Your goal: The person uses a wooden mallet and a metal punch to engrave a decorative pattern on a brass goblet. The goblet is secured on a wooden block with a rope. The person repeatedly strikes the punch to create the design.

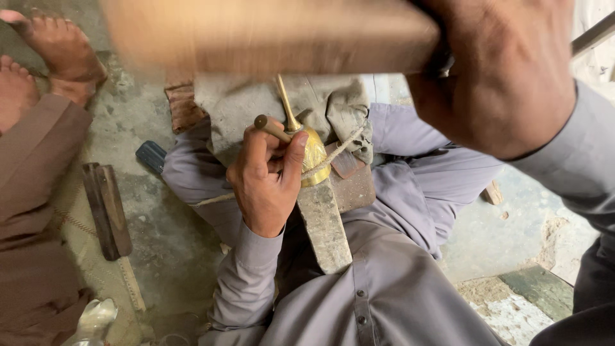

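Shiny brass dome (pointed spout up) on a stake; blurred, probably wooden mallet above.

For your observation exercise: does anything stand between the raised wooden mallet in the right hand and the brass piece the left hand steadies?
Nothing visible does. The right hand holds the blurred wooden mallet above the brass piece, which the left hand grips from the side on the metal stake.

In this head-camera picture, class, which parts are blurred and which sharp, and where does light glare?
Head view: the wooden mallet in the right hand is smeared by motion blur across the top; the left hand and brass piece are sharp; the brass shows a soft highlight; light is even, shadows faint.
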